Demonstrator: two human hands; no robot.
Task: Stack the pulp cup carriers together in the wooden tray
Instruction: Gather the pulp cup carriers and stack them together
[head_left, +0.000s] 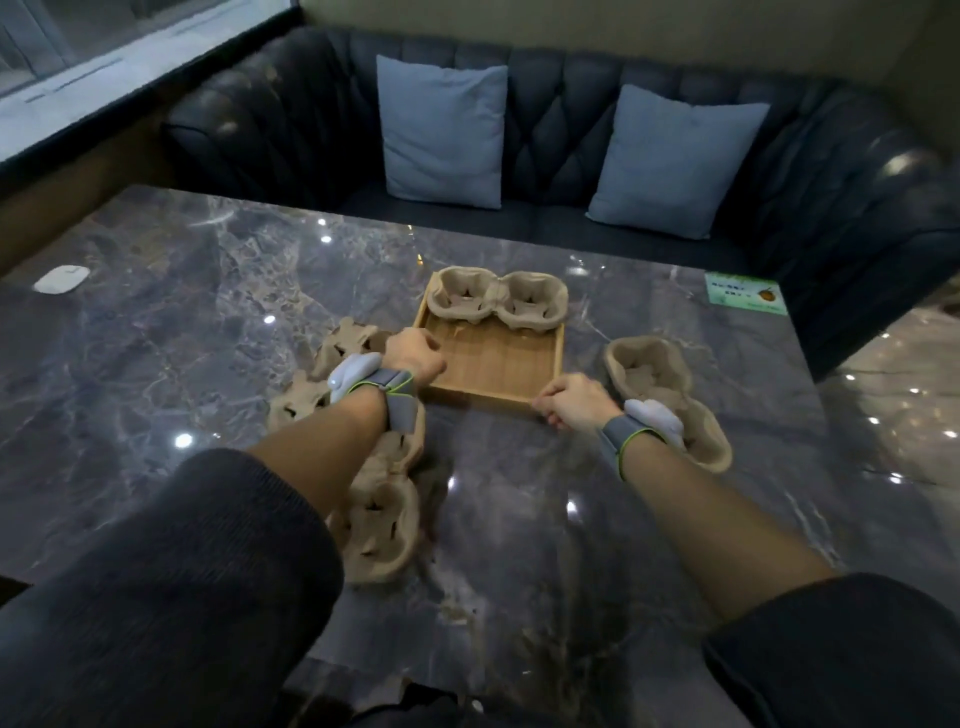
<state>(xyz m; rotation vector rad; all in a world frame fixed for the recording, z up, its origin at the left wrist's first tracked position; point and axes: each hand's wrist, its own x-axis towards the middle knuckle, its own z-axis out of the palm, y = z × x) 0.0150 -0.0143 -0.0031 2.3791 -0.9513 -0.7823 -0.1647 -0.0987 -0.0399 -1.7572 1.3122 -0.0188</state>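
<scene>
A square wooden tray (493, 364) lies mid-table. One brown two-cup pulp carrier (500, 299) rests across its far edge. My left hand (413, 356) grips the tray's near left corner. My right hand (571, 400) grips the near right corner. Another carrier (654, 374) lies on the table right of the tray, partly under my right wrist. Left of the tray, several carriers lie under and beside my left forearm: one at the far left (348, 343), one below it (296, 402), one nearest me (382, 525).
The marble table (182, 322) carries a white pad (61, 279) at far left and a green card (745, 293) at far right. Behind stands a dark sofa (545, 130) with two blue cushions (441, 130).
</scene>
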